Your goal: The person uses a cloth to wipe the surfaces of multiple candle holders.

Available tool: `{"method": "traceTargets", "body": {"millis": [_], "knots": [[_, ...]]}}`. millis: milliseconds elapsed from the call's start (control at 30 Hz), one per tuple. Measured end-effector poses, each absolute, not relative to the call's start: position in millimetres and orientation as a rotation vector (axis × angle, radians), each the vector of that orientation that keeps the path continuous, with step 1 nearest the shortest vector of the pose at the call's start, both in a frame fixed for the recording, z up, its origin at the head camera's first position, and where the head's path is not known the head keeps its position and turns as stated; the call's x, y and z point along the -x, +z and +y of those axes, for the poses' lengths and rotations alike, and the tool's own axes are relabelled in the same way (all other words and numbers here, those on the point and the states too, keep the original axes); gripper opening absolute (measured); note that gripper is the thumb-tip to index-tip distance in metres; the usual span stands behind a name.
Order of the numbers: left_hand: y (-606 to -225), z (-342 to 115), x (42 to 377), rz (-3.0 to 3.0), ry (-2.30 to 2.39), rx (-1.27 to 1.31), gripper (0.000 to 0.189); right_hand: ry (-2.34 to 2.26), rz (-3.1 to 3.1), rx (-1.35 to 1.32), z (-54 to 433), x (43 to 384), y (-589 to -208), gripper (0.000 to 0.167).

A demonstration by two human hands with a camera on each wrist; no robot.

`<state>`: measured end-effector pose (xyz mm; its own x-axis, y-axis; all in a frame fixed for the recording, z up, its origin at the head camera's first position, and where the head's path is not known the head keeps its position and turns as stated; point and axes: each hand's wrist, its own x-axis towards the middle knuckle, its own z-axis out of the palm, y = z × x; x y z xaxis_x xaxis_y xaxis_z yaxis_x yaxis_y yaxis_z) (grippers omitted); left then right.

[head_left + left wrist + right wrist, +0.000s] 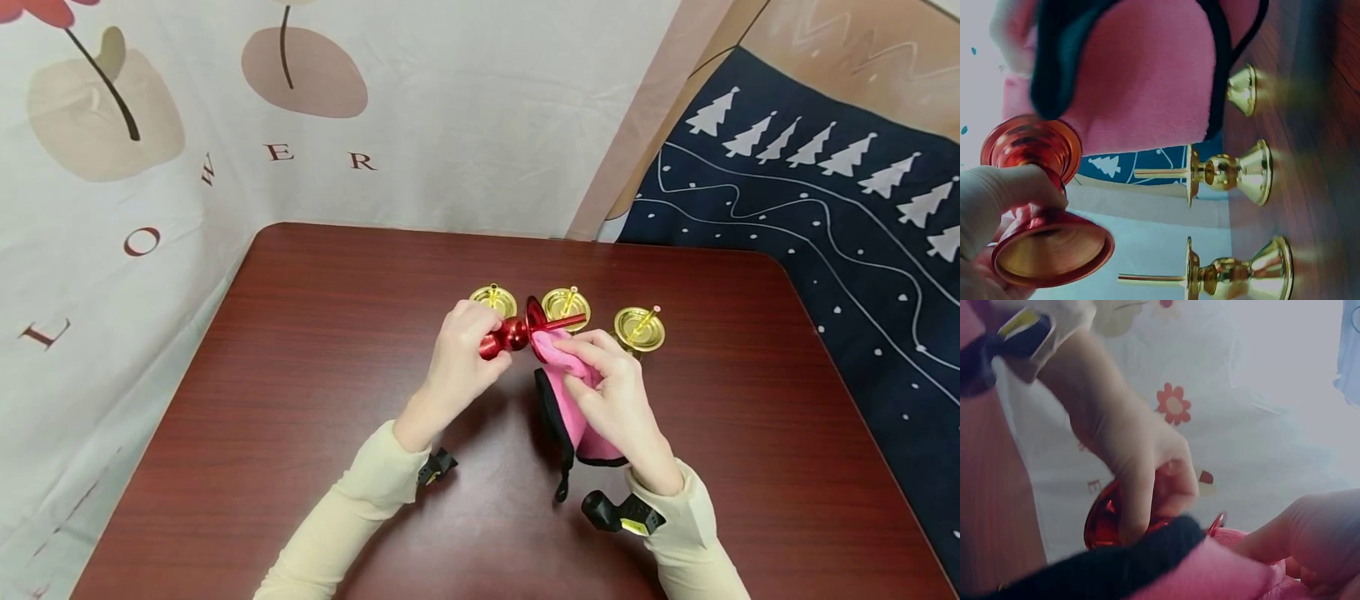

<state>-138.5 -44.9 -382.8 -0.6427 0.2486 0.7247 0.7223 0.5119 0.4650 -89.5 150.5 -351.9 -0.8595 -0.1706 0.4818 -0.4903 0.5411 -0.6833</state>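
Observation:
My left hand [461,354] grips a shiny red metal candlestick [516,332] by its stem, tilted sideways above the table. Its thin spike points right, past a round dish. In the left wrist view the flared hollow base of the candlestick [1054,253] faces the camera. With bent fingers my right hand [615,396] pinches a pink cloth [557,354] edged in black. The bunched top of the cloth touches the candlestick's dish, and the rest hangs below, a black loop at its lower end. In the right wrist view the cloth [1210,575] hides part of the candlestick.
Three gold candlesticks with upright spikes stand beyond the hands: left [504,305], middle [555,300] and right [640,333]. They stand on a dark red-brown table [360,283]. A printed white curtain [465,108] hangs behind it, and a navy tree-pattern cloth [750,192] on the right.

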Motion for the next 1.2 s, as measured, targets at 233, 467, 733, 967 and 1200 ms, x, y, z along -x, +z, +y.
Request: {"method": "traceTargets", "body": {"millis": [233,467,733,967,1200], "knots": [[-382,-42,138,-2.033,-0.61,0.864,0.014,1.773,-2.325,-0.293,145,86,-351,0.03],[-383,-42,138,-2.002,-0.611,0.875,0.015,1.774,-2.289,-0.316,143,82,-349,0.03],[-384,-45,137,-2.036,-1.012,0.848,0.021,1.555,-2.323,-0.556,150,82,-350,0.035],[-385,-45,135,-2.041,-1.256,0.765,0.02,1.488,-2.318,-0.606,159,90,-352,0.03],[-384,-45,133,-2.069,-1.446,0.671,0.023,1.651,-2.348,-0.361,167,102,-356,0.028]]}}
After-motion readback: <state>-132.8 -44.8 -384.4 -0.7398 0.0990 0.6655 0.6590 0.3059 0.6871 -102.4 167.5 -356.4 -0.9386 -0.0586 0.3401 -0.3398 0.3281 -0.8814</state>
